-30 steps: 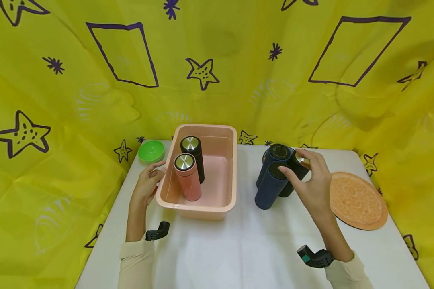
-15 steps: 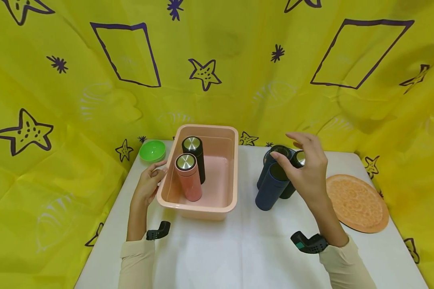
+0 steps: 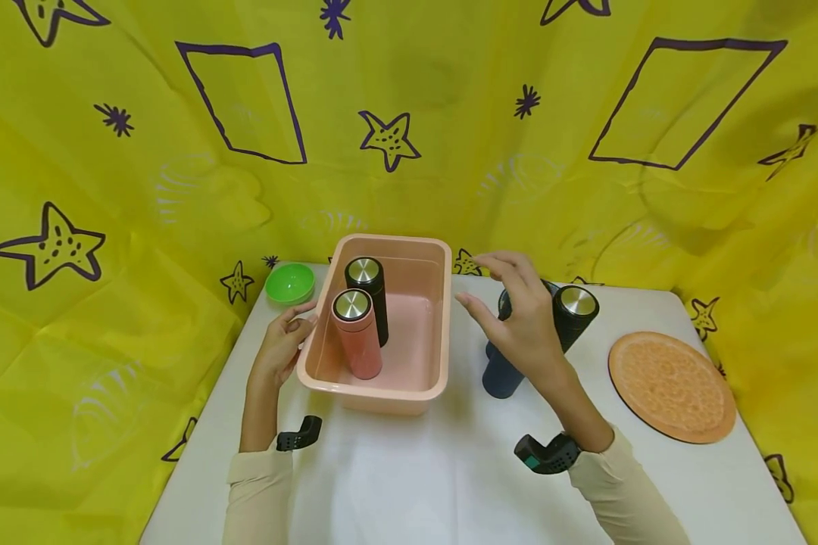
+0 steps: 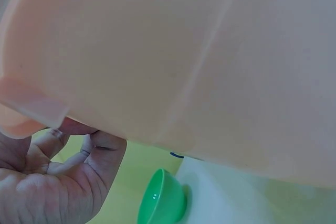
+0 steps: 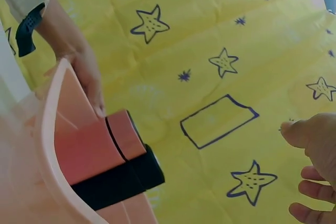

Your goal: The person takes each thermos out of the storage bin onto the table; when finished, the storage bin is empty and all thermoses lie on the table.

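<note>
Overhead, the right hand hovers empty, fingers spread, over the navy flask beside the tub; next comes a grasp, I judge. Left wrist: left hand grips the tub's rim.

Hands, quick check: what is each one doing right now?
Left hand: holds the pink tub's left rim.
Right hand: open, fingers spread, holding nothing, above the dark flasks.
</note>
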A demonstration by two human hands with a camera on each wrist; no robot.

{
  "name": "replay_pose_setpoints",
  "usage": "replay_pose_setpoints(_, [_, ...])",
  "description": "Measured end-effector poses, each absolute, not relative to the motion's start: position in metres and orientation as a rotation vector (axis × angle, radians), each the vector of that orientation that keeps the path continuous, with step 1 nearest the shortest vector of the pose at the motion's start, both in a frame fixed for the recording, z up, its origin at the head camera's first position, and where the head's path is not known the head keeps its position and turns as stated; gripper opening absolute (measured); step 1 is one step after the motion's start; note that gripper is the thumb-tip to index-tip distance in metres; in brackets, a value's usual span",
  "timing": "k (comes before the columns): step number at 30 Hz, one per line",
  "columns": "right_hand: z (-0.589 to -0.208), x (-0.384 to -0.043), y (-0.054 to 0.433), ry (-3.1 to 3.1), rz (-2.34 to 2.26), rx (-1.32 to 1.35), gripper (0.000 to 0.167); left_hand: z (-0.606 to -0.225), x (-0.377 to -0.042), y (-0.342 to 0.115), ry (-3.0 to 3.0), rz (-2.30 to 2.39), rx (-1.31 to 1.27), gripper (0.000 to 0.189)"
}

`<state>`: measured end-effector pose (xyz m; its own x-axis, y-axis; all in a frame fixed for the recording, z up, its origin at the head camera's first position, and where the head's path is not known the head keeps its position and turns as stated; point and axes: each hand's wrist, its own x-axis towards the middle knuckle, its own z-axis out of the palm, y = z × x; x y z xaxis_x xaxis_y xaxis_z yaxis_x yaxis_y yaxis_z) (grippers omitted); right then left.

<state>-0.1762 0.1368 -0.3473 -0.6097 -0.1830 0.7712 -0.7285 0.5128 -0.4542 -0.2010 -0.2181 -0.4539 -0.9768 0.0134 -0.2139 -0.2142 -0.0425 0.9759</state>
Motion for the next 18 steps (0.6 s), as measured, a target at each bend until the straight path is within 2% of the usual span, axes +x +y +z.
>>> replay_pose_setpoints(5, [-0.351,-0.18,0.122,-2.171,1.091,0.784,0.048,-0.455,-0.2,-0.219,2.052,2.145,-0.225,0.045])
replay_pose_setpoints(18, [-0.371,-0.209,0.084,-2.277,1.283,0.88,0.049,-0.454,-0.202,-0.22,2.081,2.104,-0.235,0.046])
